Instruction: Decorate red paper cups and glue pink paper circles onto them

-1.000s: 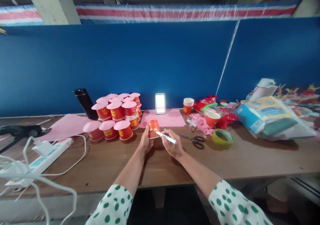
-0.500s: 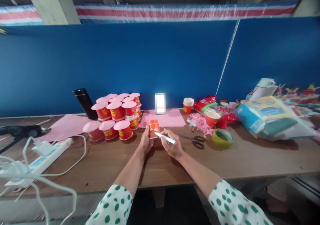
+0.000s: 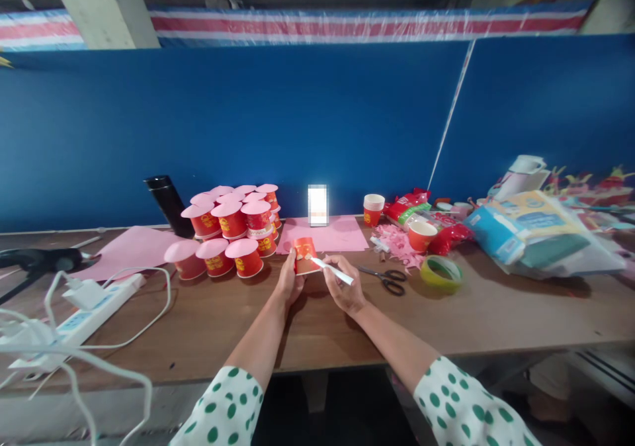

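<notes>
A red paper cup [image 3: 304, 247] with yellow print lies tipped in my left hand [image 3: 288, 282], whose fingers are wrapped round its side. My right hand [image 3: 346, 292] pinches a slim white pen [image 3: 341, 274], its tip at the printed side of the cup; whether it touches I cannot tell. Just beyond both hands lie pink paper sheets [image 3: 337, 237]. Black-handled scissors [image 3: 391, 282] rest on the table right of my right hand. Stacked red cups topped with pink paper discs [image 3: 243, 247] stand left of my left hand.
A roll of yellow-green tape [image 3: 441, 275], a red cup [image 3: 423, 235], pink paper scraps [image 3: 399, 247] and a nested cup stack [image 3: 374, 209] are on the right. Plastic packs [image 3: 540, 234] lie farther right. A white power strip [image 3: 79, 320] with loose cables and a black bottle [image 3: 171, 204] occupy the left.
The pen and my right hand have shifted slightly to the right, with the pen tip a little higher on the cup. My left hand and the cup stay nearly still.
</notes>
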Action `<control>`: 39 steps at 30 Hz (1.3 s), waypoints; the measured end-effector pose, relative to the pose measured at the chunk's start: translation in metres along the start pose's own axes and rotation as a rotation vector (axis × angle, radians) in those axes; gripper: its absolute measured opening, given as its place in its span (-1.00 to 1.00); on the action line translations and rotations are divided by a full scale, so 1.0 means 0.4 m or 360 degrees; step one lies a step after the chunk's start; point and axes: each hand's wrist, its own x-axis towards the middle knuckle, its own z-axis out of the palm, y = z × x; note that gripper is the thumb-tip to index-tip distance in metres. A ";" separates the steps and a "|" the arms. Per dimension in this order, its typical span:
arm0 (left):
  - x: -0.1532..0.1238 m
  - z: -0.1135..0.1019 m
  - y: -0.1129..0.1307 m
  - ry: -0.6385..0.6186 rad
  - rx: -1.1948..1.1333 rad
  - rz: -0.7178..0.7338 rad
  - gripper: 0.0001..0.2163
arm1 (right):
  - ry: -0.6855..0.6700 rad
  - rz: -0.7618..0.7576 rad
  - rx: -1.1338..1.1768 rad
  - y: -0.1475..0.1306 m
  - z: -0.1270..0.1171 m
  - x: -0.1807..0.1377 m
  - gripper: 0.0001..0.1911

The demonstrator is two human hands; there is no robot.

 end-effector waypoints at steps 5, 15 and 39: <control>0.001 0.001 -0.002 0.0002 0.0020 0.0006 -0.72 | 0.0070 -0.0062 0.0014 0.007 -0.001 0.000 -0.83; 0.006 -0.006 -0.005 0.0020 0.0048 0.0042 -0.70 | 0.0138 -0.0058 -0.0331 0.034 0.014 0.008 -0.75; 0.026 -0.028 -0.020 0.0018 0.0011 0.0071 -0.75 | -0.0085 0.0066 -0.0549 0.038 0.018 0.014 -0.72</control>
